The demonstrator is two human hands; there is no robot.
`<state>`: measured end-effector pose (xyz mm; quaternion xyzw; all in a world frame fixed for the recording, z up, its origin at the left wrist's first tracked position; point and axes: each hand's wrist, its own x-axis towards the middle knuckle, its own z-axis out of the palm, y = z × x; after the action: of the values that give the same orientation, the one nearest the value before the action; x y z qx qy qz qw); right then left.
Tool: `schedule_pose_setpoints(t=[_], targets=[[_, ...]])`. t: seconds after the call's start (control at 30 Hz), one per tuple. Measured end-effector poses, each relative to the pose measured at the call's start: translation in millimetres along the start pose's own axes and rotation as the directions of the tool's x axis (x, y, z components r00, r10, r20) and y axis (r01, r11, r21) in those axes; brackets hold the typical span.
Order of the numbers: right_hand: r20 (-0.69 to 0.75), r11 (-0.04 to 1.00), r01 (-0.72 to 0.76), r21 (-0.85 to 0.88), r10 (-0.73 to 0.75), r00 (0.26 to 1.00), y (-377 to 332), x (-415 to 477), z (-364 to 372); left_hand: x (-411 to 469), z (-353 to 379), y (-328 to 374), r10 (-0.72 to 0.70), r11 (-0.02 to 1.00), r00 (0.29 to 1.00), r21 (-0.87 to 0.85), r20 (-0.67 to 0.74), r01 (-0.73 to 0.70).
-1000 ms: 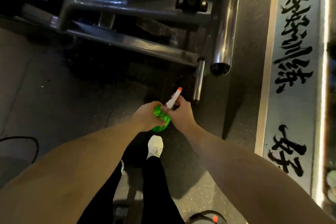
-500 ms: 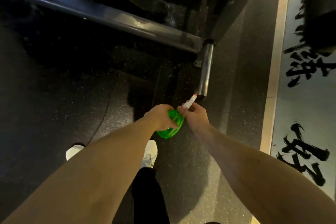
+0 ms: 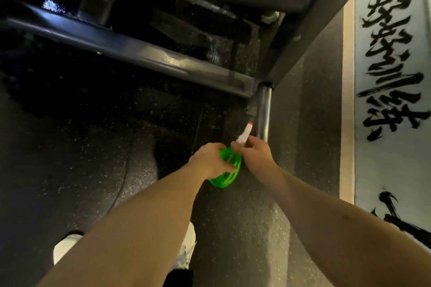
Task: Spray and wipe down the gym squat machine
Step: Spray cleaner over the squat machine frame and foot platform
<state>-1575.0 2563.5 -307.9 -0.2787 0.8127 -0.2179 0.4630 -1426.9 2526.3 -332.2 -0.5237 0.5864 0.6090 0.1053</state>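
Observation:
A translucent green spray bottle (image 3: pixel 227 169) hangs over the dark floor at the middle of the head view. My left hand (image 3: pixel 211 161) grips its green body from the left. My right hand (image 3: pixel 255 158) holds the white spray head (image 3: pixel 243 136), whose red nozzle tip points up and away at a short chrome peg (image 3: pixel 263 112). That peg sticks out of the squat machine's grey steel frame (image 3: pixel 144 58), which runs diagonally across the top. No cloth is in sight.
Speckled black rubber flooring (image 3: pixel 93 158) lies under the machine. A pale floor strip with large black brush characters (image 3: pixel 391 58) borders the right side. My white shoes (image 3: pixel 67 247) stand at the bottom left, partly hidden by my forearms.
My view has moved closer to the frame's lower corner and the chrome peg. Both hands stay on the bottle, which has tilted so the nozzle points more upward at the peg.

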Motion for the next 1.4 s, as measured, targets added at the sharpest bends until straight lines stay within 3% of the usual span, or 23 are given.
schedule_pose_setpoints(t=[0.23,0.5,0.7,1.07,1.4], targets=[[0.098,0.985,0.074,0.157,-0.090,0.991,-58,9,43,-19,-69,-4,-0.010,1.000,0.997,-0.007,-0.073,0.010],[0.072,0.966,0.096,0.241,-0.116,0.991,-106,49,119,19,-148,-45,-0.051,0.995,0.983,0.078,-0.177,0.066],[0.015,0.962,0.074,0.263,-0.080,0.997,-103,88,136,66,-164,-53,-0.025,0.991,0.989,0.126,-0.148,0.044],[-0.018,0.990,-0.010,0.138,0.012,1.000,-63,188,121,165,-143,-52,0.009,0.992,0.999,0.128,-0.054,-0.002],[0.223,0.998,0.069,0.011,-0.070,0.972,-120,202,202,156,-197,-117,-0.099,0.993,0.974,-0.087,-0.203,0.083]])
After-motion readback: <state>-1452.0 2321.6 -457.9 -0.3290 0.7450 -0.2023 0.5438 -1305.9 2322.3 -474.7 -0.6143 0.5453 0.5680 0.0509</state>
